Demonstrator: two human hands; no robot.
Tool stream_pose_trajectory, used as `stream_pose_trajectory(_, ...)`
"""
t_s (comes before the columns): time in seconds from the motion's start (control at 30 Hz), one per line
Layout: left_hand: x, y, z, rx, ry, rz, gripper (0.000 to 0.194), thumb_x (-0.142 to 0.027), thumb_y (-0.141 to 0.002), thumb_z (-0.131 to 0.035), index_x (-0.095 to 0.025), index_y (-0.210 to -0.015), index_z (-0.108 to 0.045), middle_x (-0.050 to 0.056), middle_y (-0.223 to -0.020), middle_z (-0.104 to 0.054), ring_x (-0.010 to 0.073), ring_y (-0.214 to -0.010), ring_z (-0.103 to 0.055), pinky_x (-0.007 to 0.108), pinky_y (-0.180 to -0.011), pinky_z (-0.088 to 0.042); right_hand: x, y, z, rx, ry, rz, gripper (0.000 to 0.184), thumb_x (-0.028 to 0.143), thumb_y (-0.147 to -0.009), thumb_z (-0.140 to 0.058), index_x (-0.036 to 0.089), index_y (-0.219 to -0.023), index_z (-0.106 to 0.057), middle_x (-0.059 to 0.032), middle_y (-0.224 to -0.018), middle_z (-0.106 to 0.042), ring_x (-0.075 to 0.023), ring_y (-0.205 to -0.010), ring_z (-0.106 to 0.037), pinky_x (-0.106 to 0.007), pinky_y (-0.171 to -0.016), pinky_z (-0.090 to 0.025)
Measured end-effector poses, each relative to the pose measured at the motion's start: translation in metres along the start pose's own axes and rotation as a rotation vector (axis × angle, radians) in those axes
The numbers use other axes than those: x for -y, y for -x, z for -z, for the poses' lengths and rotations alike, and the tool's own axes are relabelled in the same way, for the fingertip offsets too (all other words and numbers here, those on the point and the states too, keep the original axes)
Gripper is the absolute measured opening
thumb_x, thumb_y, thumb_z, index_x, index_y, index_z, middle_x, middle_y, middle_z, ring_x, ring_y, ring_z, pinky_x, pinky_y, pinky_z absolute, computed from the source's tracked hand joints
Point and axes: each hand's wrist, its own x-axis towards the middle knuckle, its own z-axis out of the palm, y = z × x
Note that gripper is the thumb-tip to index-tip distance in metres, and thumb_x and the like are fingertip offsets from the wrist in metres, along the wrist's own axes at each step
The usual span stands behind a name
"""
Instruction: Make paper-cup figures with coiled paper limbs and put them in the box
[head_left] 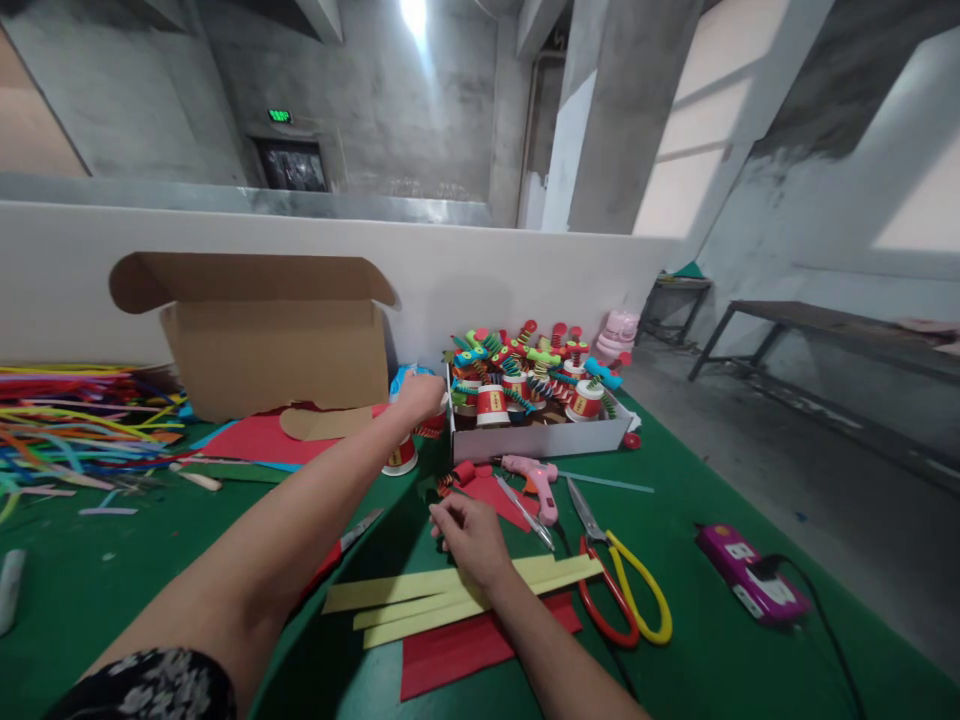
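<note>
Reaching diagonally across the green table [150,600], the left arm runs from a floral sleeve [157,685] at the lower left up to the middle, nearly straight. Left of it lie a white stick [11,590], at the near edge, and a tangle of coloured strips [82,420]; beyond it stands an open carton [277,355], a red sheet [255,440] lying in front. Close by the forearm's right side is a red-handled blade [360,530].

The left hand [424,395] ends this reach with its back toward the camera and its fingers bent out of sight, so I cannot tell how far open it is or whether it grips anything. Just below it stands a red-and-white cup [401,460]; a blue packet [409,375] shows behind.

Nearer, the right forearm comes up from the bottom edge, slanting leftward over yellow strips [412,605] and red paper [457,655]. The right hand [472,540] hangs low with fingers loosely curled, thumb and forefinger tips close together; I cannot tell whether something is between them.

Farther right come a tray [517,440] crowded with cup figures [493,405], a pen [529,515], a pink glue gun [536,480], scissors [645,590] and a purple box [750,580] with a cable.
</note>
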Motion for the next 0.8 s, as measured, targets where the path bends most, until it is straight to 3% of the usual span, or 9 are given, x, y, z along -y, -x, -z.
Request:
stream_pose_trajectory(0.23,-0.005,-0.005,-0.003,-0.110,-0.097,0.019,0.023,-0.016,-0.079,-0.055,-0.010,-0.091,-0.074,0.023,-0.096,-0.071,0.0326,-0.100,-0.064,0.046,-0.095,-0.032,-0.003,-0.002,-0.002,-0.007,-0.014,-0.028,0.023,0.034,-0.082,-0.058,0.018,-0.064,-0.058,0.0025,-0.055,-0.057,-0.0077,-0.045,-0.047,-0.019,-0.047,-0.036)
stream_pose_trajectory(0.47,-0.009,-0.005,0.001,-0.141,-0.122,-0.002,0.020,-0.013,-0.079,-0.055,-0.013,-0.087,-0.073,0.022,-0.096,-0.072,0.0326,-0.100,-0.063,0.045,-0.092,-0.032,-0.007,-0.003,-0.001,-0.013,-0.003,-0.022,0.021,0.030,-0.083,-0.056,0.018,-0.066,-0.059,0.0021,-0.055,-0.058,-0.0073,-0.045,-0.048,-0.018,-0.045,-0.036)
stream_pose_trajectory(0.63,-0.008,0.011,0.024,-0.154,-0.119,0.004,0.022,-0.028,-0.080,-0.060,-0.015,-0.092,-0.074,0.020,-0.098,-0.072,0.0331,-0.103,-0.061,0.044,-0.091,-0.033,-0.004,-0.002,0.001,-0.010,0.015,-0.006,0.023,0.033,-0.083,-0.057,0.017,-0.066,-0.059,0.0017,-0.056,-0.059,-0.0069,-0.045,-0.048,-0.017,-0.045,-0.037)
stream_pose_trajectory(0.8,0.027,0.053,0.055,-0.278,0.044,0.028,0.037,-0.034,-0.089,-0.039,-0.022,-0.100,-0.073,0.011,-0.098,-0.073,0.0268,-0.093,-0.063,0.034,-0.077,-0.039,0.000,-0.001,0.003,-0.001,0.002,-0.004,0.026,0.036,-0.083,-0.058,0.018,-0.066,-0.059,0.0011,-0.057,-0.059,-0.0075,-0.046,-0.049,-0.018,-0.046,-0.039)
